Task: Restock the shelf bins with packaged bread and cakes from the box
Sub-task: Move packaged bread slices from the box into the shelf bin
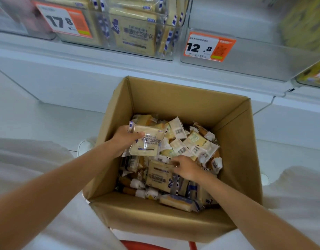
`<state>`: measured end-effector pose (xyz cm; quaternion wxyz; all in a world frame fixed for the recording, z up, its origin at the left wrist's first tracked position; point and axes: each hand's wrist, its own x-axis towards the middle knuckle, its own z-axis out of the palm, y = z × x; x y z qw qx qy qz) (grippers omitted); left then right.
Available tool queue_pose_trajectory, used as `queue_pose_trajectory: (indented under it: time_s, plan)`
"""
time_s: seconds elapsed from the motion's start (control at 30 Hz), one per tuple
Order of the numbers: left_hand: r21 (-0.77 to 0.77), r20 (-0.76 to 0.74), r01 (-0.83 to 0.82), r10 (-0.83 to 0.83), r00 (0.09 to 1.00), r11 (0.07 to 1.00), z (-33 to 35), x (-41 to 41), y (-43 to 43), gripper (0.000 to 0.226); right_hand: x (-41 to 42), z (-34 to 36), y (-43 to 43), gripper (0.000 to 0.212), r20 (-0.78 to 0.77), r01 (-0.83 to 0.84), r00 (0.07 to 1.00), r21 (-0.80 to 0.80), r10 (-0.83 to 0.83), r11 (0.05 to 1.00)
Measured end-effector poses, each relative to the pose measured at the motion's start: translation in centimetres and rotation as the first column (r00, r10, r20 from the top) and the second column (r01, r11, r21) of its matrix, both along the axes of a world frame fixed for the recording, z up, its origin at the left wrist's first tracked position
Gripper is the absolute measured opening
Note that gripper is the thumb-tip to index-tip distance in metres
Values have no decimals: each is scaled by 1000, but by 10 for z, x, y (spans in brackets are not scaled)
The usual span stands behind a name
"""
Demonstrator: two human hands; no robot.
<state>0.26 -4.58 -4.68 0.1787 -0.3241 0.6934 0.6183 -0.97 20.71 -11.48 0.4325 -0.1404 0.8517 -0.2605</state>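
An open cardboard box (188, 98) stands below the shelf, filled with several wrapped bread and cake packs. My left hand (125, 139) grips a clear pack of toast bread (146, 143) with blue lettering, lifted a little above the pile. My right hand (186, 167) reaches into the box and pinches the top edge of a second toast pack (159, 177) that lies in the pile. On the shelf above, a clear bin (130, 33) holds upright packs of the same toast bread.
A clear bin (254, 58) with a 12.8 price tag (208, 46) sits right of the toast bin and looks bare inside. A 17.8 tag (63, 19) hangs on the left. Yellow packs (303, 22) fill the far right. A white shelf ledge (83, 56) runs across.
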Motion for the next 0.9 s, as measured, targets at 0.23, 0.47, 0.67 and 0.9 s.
queue_pose_trajectory:
  time_s: [0.23, 0.47, 0.67, 0.9]
  plan:
    - [46, -120, 0, 6, 993, 999, 6, -7, 4, 20, -22, 28, -1, 32, -14, 43, 999, -71, -44, 997]
    - [10, -144, 375, -370, 918, 927, 27, -15, 26, 53, -58, 111, -20, 57, -255, 160, 933, -340, -255, 927]
    - [110, -245, 237, -205, 948, 965, 32, -15, 45, 31, -50, 131, -41, 56, -557, 115, 765, -376, -323, 920]
    - [398, -236, 86, 11, 972, 913, 79, -28, 29, 38, -60, 147, -50, 42, -254, 297, 877, -382, -408, 875]
